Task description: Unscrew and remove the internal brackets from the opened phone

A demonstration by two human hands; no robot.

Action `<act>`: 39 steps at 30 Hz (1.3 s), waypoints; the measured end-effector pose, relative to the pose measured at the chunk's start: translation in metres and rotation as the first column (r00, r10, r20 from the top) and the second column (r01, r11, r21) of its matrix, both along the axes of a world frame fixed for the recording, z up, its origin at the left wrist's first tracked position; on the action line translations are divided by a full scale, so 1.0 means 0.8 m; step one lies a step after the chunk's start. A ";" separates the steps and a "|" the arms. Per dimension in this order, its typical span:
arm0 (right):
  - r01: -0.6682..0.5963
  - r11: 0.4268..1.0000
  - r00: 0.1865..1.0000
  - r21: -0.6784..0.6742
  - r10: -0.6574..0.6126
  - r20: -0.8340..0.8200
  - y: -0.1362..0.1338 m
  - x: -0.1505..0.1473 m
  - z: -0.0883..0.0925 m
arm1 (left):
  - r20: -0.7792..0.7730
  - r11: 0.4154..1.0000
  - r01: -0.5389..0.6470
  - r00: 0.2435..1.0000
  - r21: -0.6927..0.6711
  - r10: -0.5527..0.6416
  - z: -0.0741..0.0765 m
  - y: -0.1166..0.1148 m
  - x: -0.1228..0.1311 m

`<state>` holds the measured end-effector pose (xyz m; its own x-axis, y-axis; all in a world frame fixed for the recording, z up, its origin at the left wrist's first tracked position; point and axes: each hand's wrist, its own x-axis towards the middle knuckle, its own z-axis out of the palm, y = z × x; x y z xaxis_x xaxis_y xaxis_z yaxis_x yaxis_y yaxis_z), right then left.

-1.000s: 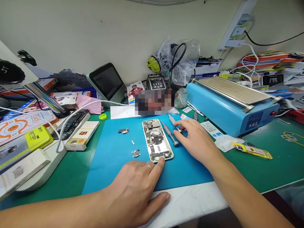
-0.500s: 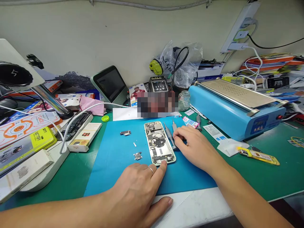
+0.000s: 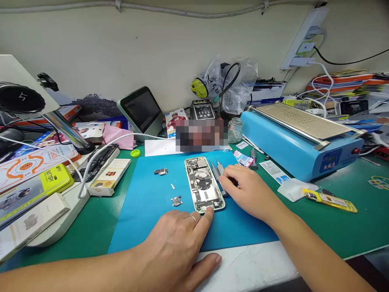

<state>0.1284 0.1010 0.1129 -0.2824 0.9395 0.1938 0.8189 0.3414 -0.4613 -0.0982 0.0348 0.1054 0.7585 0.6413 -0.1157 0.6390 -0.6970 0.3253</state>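
An opened phone (image 3: 203, 184) with its insides showing lies on a blue mat (image 3: 146, 219). My left hand (image 3: 179, 239) rests flat on the mat, fingers stretched out, a fingertip touching the phone's near edge. My right hand (image 3: 246, 188) lies just right of the phone, its fingers curled over the handles of two grey screwdrivers (image 3: 215, 168) that lie side by side along the phone. Left of the phone are two small loose parts (image 3: 161, 171) (image 3: 176, 200) and a tiny white piece (image 3: 172, 186).
A blue heating machine (image 3: 300, 129) stands at the right, with a yellow tool (image 3: 331, 200) in front of it. A glass jar (image 3: 235, 129), a small screen (image 3: 142, 110) and a green cap (image 3: 135, 153) sit behind the mat. Boxes (image 3: 109, 176) and a white cable (image 3: 88, 166) crowd the left.
My right hand has moved left to the screwdrivers beside the phone and curled its fingers over them. My left hand has stayed put; the view shifted slightly.
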 end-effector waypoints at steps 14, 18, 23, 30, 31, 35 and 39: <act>-0.004 0.998 1.000 -0.058 0.004 -0.014 0.001 0.007 0.002 | 0.032 0.999 0.005 0.999 0.043 -0.007 -0.004 0.001 0.000; -0.097 0.985 0.995 -0.145 0.096 -0.010 0.001 0.026 0.011 | 0.015 0.999 0.012 1.000 0.035 -0.013 -0.004 0.002 0.002; -0.223 0.949 0.974 -0.222 0.223 -0.023 0.006 0.043 0.014 | 0.010 0.999 0.010 1.000 0.035 -0.010 -0.007 0.003 0.003; -0.248 0.948 0.969 -0.200 0.242 -0.051 0.005 0.042 0.008 | 0.019 0.999 0.015 1.000 0.042 -0.016 -0.010 0.003 0.001; -0.249 0.949 0.968 -0.194 0.244 -0.053 0.005 0.042 0.007 | 0.021 0.999 0.015 1.000 0.044 -0.016 -0.011 0.003 0.000; -0.251 0.953 0.968 -0.171 0.244 -0.060 0.005 0.042 0.004 | 0.016 0.999 0.018 1.000 0.051 -0.019 -0.015 0.003 0.001; -0.247 0.957 0.969 -0.152 0.241 -0.059 0.006 0.043 0.000 | -0.010 0.997 0.027 1.000 0.076 -0.027 -0.016 0.006 0.002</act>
